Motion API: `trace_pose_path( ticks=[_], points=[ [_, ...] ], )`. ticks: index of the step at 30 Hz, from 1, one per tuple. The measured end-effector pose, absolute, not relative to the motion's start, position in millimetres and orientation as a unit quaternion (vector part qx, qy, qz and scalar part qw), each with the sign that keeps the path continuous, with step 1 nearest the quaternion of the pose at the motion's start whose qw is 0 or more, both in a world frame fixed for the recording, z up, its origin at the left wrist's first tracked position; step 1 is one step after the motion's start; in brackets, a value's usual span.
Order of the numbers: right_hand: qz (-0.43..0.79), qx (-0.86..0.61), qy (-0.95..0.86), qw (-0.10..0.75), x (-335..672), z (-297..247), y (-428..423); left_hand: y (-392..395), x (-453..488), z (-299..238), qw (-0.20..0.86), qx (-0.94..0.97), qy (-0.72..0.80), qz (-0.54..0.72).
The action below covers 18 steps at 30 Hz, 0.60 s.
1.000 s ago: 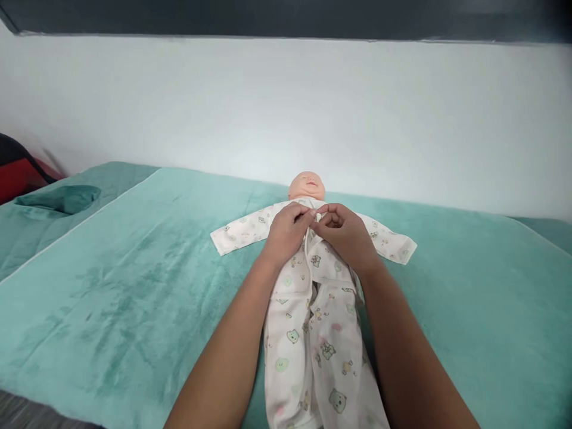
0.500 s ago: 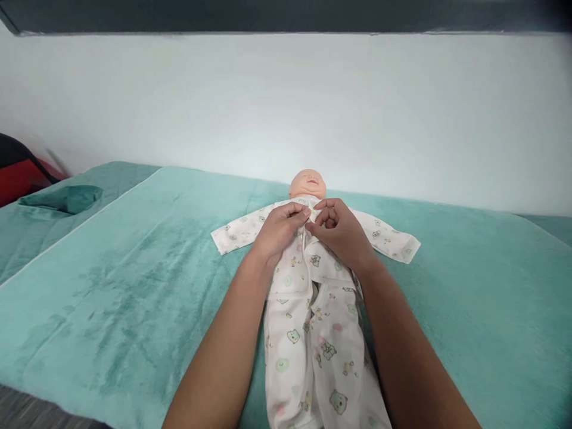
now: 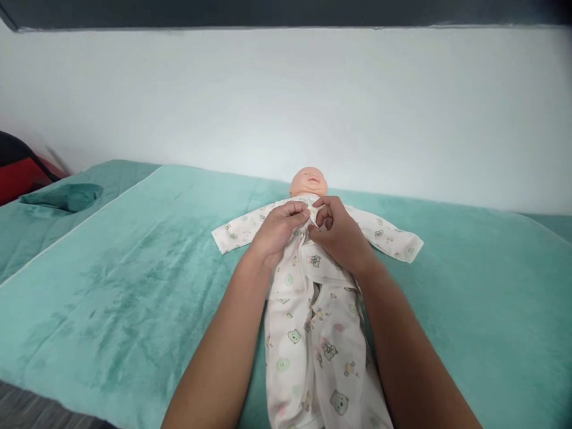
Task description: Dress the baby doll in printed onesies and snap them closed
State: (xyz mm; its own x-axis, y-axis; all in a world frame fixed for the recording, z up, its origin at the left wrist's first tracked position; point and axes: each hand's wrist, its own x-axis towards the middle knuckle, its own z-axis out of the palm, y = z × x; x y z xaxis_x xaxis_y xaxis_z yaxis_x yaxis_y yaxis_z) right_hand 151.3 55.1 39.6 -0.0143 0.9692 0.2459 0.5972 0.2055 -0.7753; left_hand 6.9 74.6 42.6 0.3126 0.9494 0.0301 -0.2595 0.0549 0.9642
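Note:
A baby doll (image 3: 308,182) lies on its back, its head toward the wall. It wears a white baby shirt (image 3: 290,277) printed with small animals, the sleeves spread to both sides, and matching trousers (image 3: 328,357). At the chest, my left hand (image 3: 280,229) pinches the shirt's front edge between thumb and fingers. My right hand (image 3: 339,232) is at the other front edge just beside it, fingers curled and thumb bent in against the cloth. Below the hands the shirt fronts overlap. Any fastener between the fingertips is too small to make out.
A green plush blanket (image 3: 111,286) covers the surface beneath the doll. At the left is a padded green mat (image 3: 120,173) with an opening (image 3: 62,199), and a red and black object (image 3: 20,173) beyond it. A white wall (image 3: 286,101) rises behind.
My right thumb has shifted slightly and its fingers have moved a little at the shirt's edge. My left hand keeps its pinch. The view has tilted slightly.

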Motion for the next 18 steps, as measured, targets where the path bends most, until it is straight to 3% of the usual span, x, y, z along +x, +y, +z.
trace_pose_path(
  ticks=[6,18],
  points=[
    [0.178,-0.615,-0.675,0.367,146.6,37.1,56.1,75.2,15.9,38.2,0.576,0.534,0.380,0.489],
    [0.261,-0.555,-0.666,0.425,155.3,33.9,58.8,78.3,18.5,31.3,0.489,0.560,0.430,0.512]
  ],
)
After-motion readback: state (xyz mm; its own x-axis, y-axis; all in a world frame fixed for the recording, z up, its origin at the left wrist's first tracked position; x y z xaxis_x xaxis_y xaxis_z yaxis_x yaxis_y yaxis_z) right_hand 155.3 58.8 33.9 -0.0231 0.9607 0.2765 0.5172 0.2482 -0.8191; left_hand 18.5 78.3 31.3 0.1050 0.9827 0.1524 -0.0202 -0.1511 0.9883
